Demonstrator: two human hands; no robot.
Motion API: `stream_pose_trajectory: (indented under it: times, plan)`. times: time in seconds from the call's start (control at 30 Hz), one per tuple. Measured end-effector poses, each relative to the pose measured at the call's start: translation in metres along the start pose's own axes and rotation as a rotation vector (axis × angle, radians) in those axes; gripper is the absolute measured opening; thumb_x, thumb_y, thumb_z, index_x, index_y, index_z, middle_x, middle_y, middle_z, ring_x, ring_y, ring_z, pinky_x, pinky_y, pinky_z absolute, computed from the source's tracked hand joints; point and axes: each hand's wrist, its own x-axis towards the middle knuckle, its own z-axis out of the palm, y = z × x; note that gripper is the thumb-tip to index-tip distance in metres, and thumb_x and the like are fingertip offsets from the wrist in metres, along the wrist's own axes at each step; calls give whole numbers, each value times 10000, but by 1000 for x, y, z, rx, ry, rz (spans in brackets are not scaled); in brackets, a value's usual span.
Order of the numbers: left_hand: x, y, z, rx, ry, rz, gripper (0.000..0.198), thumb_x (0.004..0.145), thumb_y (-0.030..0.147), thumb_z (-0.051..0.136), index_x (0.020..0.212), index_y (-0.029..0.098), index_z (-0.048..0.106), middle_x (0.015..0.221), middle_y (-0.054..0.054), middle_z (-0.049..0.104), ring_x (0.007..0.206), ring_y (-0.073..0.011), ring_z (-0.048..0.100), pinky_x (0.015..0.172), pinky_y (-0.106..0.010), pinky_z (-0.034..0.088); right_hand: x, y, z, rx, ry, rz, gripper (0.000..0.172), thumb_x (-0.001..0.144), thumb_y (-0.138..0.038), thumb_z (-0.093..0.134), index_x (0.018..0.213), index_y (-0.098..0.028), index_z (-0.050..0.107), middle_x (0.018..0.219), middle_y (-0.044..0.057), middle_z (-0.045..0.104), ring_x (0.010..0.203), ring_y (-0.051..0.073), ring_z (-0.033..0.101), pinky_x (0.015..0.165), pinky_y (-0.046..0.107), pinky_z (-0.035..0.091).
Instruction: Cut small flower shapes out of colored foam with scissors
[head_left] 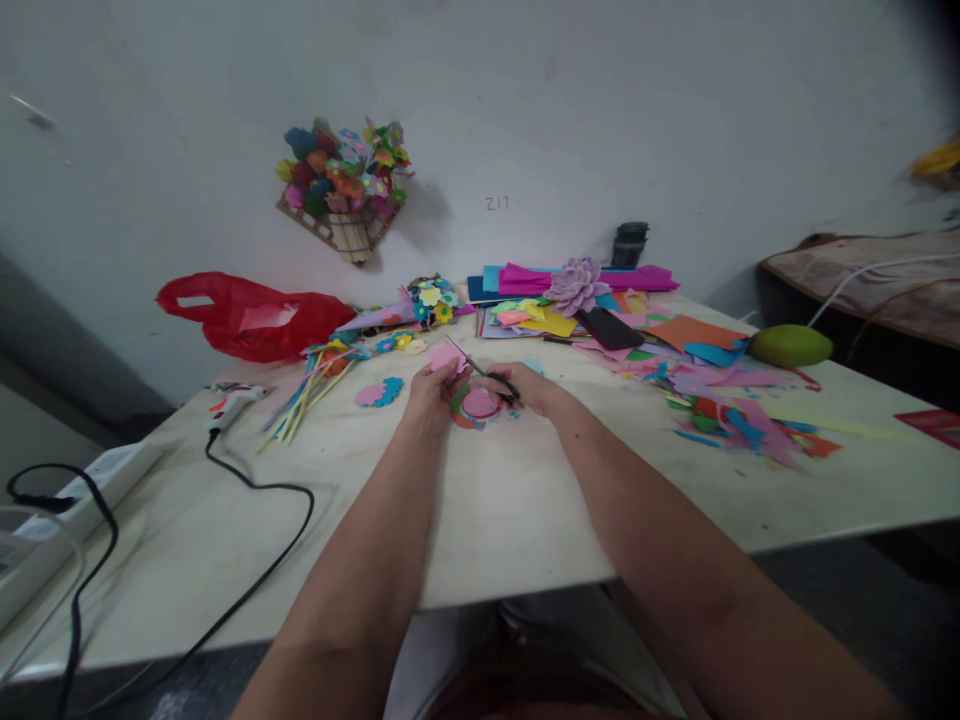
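My left hand [437,391] is closed on a pink paper piece [444,358] with a scalloped edge, held above the white table [495,500]. In my right hand [529,388] are black-handled scissors [480,368], their blades pointing up and left beside the pink piece. Under and between the hands lie round paper pieces [478,403] in pink, green and orange, with tiny scraps around them. To the left of my left hand, a pink and a blue scalloped piece [379,391] overlap flat on the table.
Left: red plastic bag [262,320], pale sticks [304,405], glue gun [234,405] with a black cord, power strip [90,500]. Back: paper flowers [433,300], coloured sheets [555,320], dark phone [609,328], jar [629,244]. Right: colourful scraps [750,425], green oval object [791,345].
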Motion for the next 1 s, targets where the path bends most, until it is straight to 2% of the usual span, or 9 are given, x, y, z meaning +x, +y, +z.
stream_pose_trajectory:
  times: [0.53,0.77,1.0]
  plan:
    - [1,-1,-2,16,-13,3,122,652,91,684,749,114,613,687,-60,666,642,-152,663,620,-234,536,0,-1,1,-9,30,35,207,779,-308,584,663,-150,517,474,-36,496,356,46,407,325,159,254]
    - [-3,0,-2,134,-59,36,174,650,155,721,761,109,595,664,-75,667,554,-133,634,578,-231,520,2,7,-6,28,1,-39,237,780,-375,590,753,-142,553,502,-33,532,354,46,428,311,160,233]
    - [-1,0,-6,235,-120,80,295,569,257,784,731,144,566,555,6,596,454,-76,546,491,-189,463,1,6,-9,44,-2,-31,237,778,-369,602,776,-140,546,505,-38,536,352,45,440,303,155,230]
